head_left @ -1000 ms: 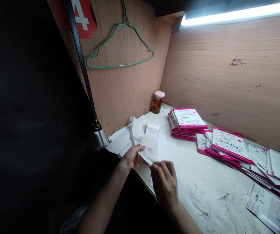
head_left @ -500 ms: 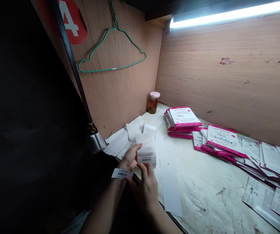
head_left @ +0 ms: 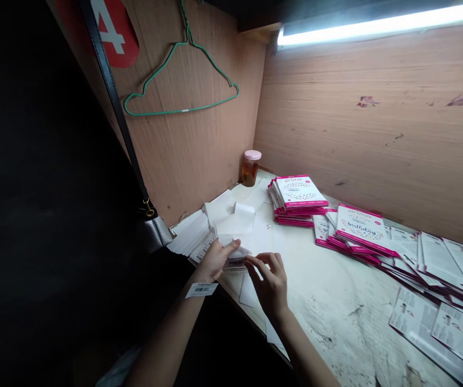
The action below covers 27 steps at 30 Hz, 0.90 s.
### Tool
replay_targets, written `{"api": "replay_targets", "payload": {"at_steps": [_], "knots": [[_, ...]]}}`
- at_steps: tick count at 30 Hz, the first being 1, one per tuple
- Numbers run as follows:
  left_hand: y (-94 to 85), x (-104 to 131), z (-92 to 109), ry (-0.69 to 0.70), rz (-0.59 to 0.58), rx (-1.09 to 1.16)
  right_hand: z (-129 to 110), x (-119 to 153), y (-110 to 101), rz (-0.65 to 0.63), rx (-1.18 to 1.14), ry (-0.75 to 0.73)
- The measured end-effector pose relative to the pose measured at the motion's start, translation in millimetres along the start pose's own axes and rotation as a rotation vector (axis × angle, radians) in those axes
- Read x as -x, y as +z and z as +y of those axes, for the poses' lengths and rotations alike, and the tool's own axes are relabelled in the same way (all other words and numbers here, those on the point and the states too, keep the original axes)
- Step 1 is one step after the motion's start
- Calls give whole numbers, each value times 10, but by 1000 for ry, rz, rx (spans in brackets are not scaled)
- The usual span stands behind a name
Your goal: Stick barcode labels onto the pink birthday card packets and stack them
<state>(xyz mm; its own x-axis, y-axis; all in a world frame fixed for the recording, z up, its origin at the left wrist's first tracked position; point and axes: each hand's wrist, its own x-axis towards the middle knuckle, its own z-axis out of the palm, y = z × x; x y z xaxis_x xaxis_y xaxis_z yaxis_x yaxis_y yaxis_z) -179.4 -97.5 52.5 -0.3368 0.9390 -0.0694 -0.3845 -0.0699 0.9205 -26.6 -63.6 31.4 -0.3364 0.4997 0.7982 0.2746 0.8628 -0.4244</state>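
My left hand (head_left: 214,261) holds a strip of white barcode labels (head_left: 236,263) over the table's near edge, thumb on top. At the strip's right edge my right hand (head_left: 270,280) has its thumb and index finger pinched together; whether a label is between the fingertips I cannot make out. One barcode label (head_left: 201,290) clings to my left wrist. Beyond the hands lie loose white paper strips (head_left: 191,234) and a curled piece of white paper (head_left: 244,210).
A stack of pink-edged "prima" packets (head_left: 301,191) stands at the back, with a spread pile of packets (head_left: 362,228) to its right. A lidded jar (head_left: 249,171) sits in the corner. On the left wall hang a green hanger (head_left: 183,111) and a bag (head_left: 158,231) on a strap.
My right hand has moved from below the label strip, near the left wrist, to its right edge. The strip has tilted flatter. The label on my wrist is now free of the right hand.
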Motion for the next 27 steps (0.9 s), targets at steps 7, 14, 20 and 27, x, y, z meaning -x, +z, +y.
{"api": "replay_targets", "payload": {"at_steps": [7, 14, 20, 27], "knots": [[0, 29, 44, -47, -34, -25, -11, -37, -6, -4, -29, 39], [15, 50, 51, -85, -56, -55, 2, -37, -39, 20, 13, 16], [28, 9, 39, -97, 32, 13, -133, -5, -117, -22, 56, -10], [9, -125, 115, -205, 189, 203, -758, 191, -232, -82, -691, 584]]}}
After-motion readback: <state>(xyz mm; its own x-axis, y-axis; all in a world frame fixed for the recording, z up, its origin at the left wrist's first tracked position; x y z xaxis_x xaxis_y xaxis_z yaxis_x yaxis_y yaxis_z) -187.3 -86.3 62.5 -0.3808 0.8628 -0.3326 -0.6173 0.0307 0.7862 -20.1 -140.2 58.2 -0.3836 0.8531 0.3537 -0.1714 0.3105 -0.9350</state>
